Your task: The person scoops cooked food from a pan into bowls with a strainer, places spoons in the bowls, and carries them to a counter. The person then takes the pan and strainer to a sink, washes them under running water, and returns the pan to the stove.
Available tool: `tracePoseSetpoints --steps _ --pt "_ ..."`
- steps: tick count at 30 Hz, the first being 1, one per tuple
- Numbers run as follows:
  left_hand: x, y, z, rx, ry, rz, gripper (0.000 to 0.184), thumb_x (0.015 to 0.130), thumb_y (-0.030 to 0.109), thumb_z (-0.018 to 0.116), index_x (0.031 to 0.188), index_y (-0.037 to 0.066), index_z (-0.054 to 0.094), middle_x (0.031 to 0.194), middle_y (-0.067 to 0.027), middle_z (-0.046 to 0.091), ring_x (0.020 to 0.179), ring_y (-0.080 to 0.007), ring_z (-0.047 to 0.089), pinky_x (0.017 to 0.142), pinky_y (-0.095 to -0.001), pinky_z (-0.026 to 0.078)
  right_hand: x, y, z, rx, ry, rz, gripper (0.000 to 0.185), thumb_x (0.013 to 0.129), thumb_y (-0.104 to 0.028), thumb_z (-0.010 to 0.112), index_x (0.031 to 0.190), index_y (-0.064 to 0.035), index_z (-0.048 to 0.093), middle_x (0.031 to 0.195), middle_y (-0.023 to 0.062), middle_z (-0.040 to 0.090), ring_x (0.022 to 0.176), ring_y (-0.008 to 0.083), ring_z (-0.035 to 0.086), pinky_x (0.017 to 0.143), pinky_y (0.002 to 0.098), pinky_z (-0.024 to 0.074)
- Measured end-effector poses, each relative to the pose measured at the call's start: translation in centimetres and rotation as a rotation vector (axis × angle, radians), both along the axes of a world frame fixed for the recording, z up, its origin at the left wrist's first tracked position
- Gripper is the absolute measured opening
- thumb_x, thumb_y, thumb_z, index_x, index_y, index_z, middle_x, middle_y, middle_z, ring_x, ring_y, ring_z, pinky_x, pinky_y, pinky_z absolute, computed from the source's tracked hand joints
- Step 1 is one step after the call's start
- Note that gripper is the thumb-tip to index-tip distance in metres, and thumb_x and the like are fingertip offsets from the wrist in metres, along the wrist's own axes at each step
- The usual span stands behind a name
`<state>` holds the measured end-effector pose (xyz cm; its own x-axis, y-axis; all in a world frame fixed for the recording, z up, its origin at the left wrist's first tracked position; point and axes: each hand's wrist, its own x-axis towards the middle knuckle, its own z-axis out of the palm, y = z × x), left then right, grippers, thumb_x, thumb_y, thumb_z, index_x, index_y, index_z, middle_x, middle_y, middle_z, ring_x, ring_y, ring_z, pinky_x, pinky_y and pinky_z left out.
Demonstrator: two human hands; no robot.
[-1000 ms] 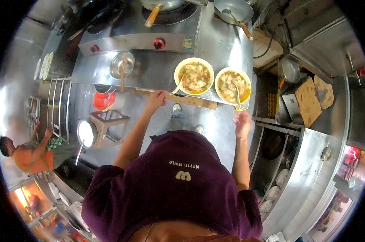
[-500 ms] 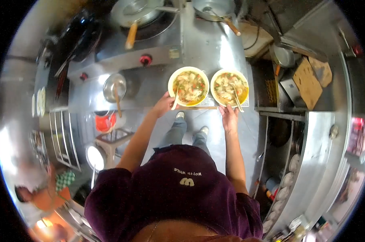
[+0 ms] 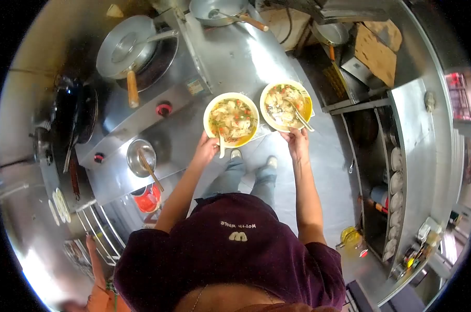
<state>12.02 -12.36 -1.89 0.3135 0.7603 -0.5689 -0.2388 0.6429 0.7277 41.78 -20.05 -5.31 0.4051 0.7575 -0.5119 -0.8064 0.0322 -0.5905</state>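
Two yellow-rimmed bowls hold orange broth with pale pieces and red and green bits. My left hand (image 3: 207,148) grips the near left edge of the left bowl (image 3: 230,94), by a white spoon (image 3: 222,145) leaning on its rim. At the near edge of the right bowl (image 3: 285,82), my right hand (image 3: 297,143) has its fingers closed on the rim, partly hidden under it. A spoon (image 3: 301,119) with a pale handle rests in that bowl. Both bowls appear over the near edge of the steel counter (image 3: 230,67); whether they touch it I cannot tell.
On the left is a stove with a wok (image 3: 108,54); a steel pot (image 3: 141,161) with a wooden-handled tool sits nearer. Another pan (image 3: 214,15) is at the back. Shelves with stacked bowls (image 3: 396,179) stand right. Another person's arm (image 3: 96,262) shows lower left.
My view has turned rightward, so the stove and counter appear rotated. Both bowls have shifted along with my hands, and the right one sits closer to the counter's corner. My grips stay the same.
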Motion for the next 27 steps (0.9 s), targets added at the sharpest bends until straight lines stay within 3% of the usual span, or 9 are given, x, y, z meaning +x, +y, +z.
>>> tracePoseSetpoints --steps 7,9,13,18,23,27 --pt "1.0 0.5 3.7 0.099 0.126 -0.074 0.043 0.077 0.000 0.047 0.119 0.003 0.040 0.110 -0.0114 0.051 0.099 -0.0240 0.053 0.083 -0.0353 0.045 0.6 -4.4 1.7 0.002 0.030 -0.101 0.042 0.076 0.006 0.045 0.117 0.0012 0.037 0.098 0.0165 0.057 0.072 0.0248 0.062 0.061 0.0326 0.0569" --pt "0.3 0.6 3.0 0.209 0.185 -0.205 0.043 0.075 0.001 0.051 0.117 0.004 0.041 0.104 -0.0123 0.054 0.097 -0.0238 0.053 0.080 -0.0346 0.046 0.6 -6.2 1.8 0.000 0.022 -0.163 0.044 0.076 0.006 0.046 0.118 0.0002 0.036 0.099 0.0175 0.057 0.072 0.0245 0.063 0.060 0.0322 0.0570" --pt "0.9 1.2 3.2 0.113 0.069 -0.177 0.046 0.076 -0.003 0.047 0.120 0.004 0.038 0.107 -0.0122 0.051 0.091 -0.0216 0.055 0.074 -0.0311 0.047 0.1 -8.8 1.8 0.018 -0.024 -0.205 0.048 0.075 0.006 0.046 0.121 0.0013 0.033 0.103 0.0203 0.055 0.078 0.0275 0.063 0.059 0.0324 0.0573" --pt "-0.8 3.3 1.0 0.165 0.040 -0.347 0.049 0.077 -0.003 0.044 0.125 0.005 0.035 0.108 -0.0112 0.051 0.092 -0.0182 0.055 0.073 -0.0282 0.047 -1.2 -11.7 1.3 0.001 -0.086 -0.303 0.047 0.075 0.006 0.045 0.120 0.0030 0.033 0.103 0.0213 0.055 0.080 0.0294 0.062 0.060 0.0330 0.0575" --pt "-1.7 6.9 -2.8 0.101 -0.141 -0.464 0.053 0.078 -0.004 0.044 0.129 0.006 0.031 0.114 -0.0106 0.050 0.096 -0.0206 0.054 0.078 -0.0318 0.048 -5.3 -13.2 -0.7 -0.097 -0.197 -0.429 0.045 0.075 0.006 0.044 0.118 0.0046 0.033 0.103 0.0221 0.055 0.079 0.0303 0.063 0.059 0.0311 0.0575" --pt "-1.5 10.5 -6.4 0.101 -0.209 -0.583 0.044 0.081 0.000 0.044 0.123 0.002 0.034 0.107 -0.0139 0.053 0.083 -0.0217 0.059 0.064 -0.0334 0.054 -8.7 -13.8 -1.5 -0.160 -0.261 -0.583 0.045 0.074 0.005 0.044 0.118 0.0040 0.034 0.103 0.0228 0.055 0.081 0.0324 0.062 0.063 0.0342 0.0573"
